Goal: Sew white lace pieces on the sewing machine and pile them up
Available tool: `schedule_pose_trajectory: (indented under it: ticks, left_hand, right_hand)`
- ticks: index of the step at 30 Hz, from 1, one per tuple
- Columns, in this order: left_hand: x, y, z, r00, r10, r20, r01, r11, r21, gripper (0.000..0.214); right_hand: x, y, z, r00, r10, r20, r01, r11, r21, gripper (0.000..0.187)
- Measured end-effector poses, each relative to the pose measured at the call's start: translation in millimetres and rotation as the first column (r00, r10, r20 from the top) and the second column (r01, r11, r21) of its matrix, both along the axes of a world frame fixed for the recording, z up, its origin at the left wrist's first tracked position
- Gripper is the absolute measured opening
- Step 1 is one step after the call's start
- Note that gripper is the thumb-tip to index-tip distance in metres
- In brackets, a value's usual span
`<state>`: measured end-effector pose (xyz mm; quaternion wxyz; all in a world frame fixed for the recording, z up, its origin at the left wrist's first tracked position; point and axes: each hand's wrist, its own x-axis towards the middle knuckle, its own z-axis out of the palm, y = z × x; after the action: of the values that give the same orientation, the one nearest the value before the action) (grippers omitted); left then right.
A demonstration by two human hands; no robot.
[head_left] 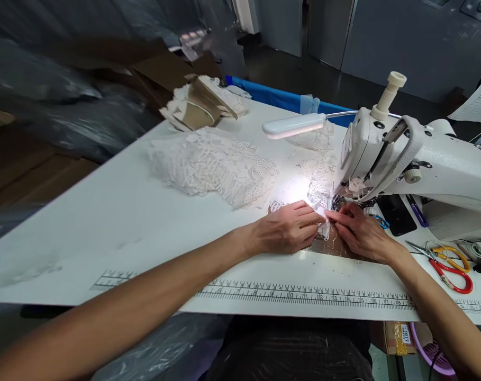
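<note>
White lace fabric (317,182) runs under the needle area of a white sewing machine (426,153), lit brightly by a lamp (293,126). My left hand (290,227) is closed on the lace just in front and to the left of the needle, fingers bent in a pinch. Close to the presser foot, my right hand (357,230) has its fingers together at the right edge of the same lace, fingertips touching it. Both hands rest low over the machine's metal plate (331,246). The fingers partly hide the lace edge between them.
A heap of lace (220,164) lies left of the machine, with a cardboard piece (202,106) and more lace behind. Scissors with red and orange handles (454,272) and a black phone (397,214) lie at right. A printed ruler (303,293) lines the table's front edge.
</note>
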<state>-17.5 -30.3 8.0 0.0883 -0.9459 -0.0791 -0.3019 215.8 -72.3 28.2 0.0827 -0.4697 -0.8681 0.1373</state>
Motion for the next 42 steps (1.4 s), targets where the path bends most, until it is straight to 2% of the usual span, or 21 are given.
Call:
schedule_pose_trajectory:
  ticks: [3, 6, 8, 10, 14, 18, 22, 27, 30, 33, 38, 42]
  left_hand:
    - [-1.1, -1.4, 0.4, 0.999, -0.004, -0.037, 0.005, 1.000, 0.020, 0.026]
    - [-1.4, -3.1, -0.8, 0.999, -0.009, -0.048, 0.009, 1.000, -0.003, 0.024]
    - [-0.8, -3.9, -1.9, 1.000, -0.017, -0.024, 0.017, 1.000, -0.024, 0.023]
    - [0.2, -4.1, -3.0, 1.000, -0.020, 0.020, 0.020, 0.999, -0.046, 0.023]
    - [2.7, -3.5, -4.0, 0.994, -0.024, 0.102, 0.033, 0.996, -0.085, 0.021]
    - [4.4, -2.9, -3.2, 0.989, -0.038, 0.141, 0.052, 0.994, -0.092, 0.019]
    - [3.8, -2.6, -2.8, 0.986, -0.050, 0.157, 0.063, 0.995, -0.079, 0.016]
    - [2.1, -2.9, -5.9, 0.998, -0.027, 0.062, 0.031, 0.997, -0.072, 0.019]
    - [2.1, -3.4, -7.0, 0.997, -0.009, 0.075, 0.014, 0.998, -0.057, 0.020]
    - [2.5, -3.2, -5.9, 0.993, -0.018, 0.118, 0.026, 0.997, -0.070, 0.017]
    - [3.2, -1.2, -3.0, 0.984, -0.007, 0.176, 0.027, 0.993, -0.111, 0.014]
    - [3.1, -0.9, -3.5, 0.977, 0.028, 0.212, 0.002, 0.990, -0.139, 0.013]
  right_hand:
    - [-9.2, 7.7, 5.5, 0.982, -0.028, 0.188, 0.038, 0.998, -0.047, 0.040]
    - [-14.5, 6.7, 6.6, 0.966, -0.091, 0.244, 0.105, 0.994, -0.043, 0.037]
    - [-12.3, 4.8, 4.9, 0.967, -0.119, 0.224, 0.130, 0.991, -0.038, 0.037]
    - [-6.4, 3.8, 1.1, 0.984, -0.120, 0.134, 0.123, 0.992, -0.018, 0.039]
    - [6.2, 4.2, -10.9, 0.996, -0.077, -0.039, 0.081, 0.991, 0.105, 0.045]
    - [7.0, 5.0, -18.0, 0.995, -0.081, 0.056, 0.071, 0.984, 0.162, 0.047]
    - [-3.8, 5.3, -14.7, 0.978, -0.087, 0.188, 0.051, 0.981, 0.189, 0.047]
    - [-16.7, 7.9, -8.0, 0.961, -0.120, 0.248, 0.072, 0.978, 0.197, 0.042]
    - [-10.1, 7.2, -8.9, 0.979, -0.118, 0.165, 0.092, 0.983, 0.158, 0.041]
    - [4.6, 1.7, -14.9, 0.995, -0.091, -0.049, 0.096, 0.989, 0.112, 0.044]
    - [15.9, -12.2, -24.6, 0.948, -0.097, -0.304, 0.139, 0.983, 0.117, 0.041]
    - [11.1, -20.6, -24.0, 0.935, 0.028, -0.354, 0.037, 0.984, 0.174, 0.035]
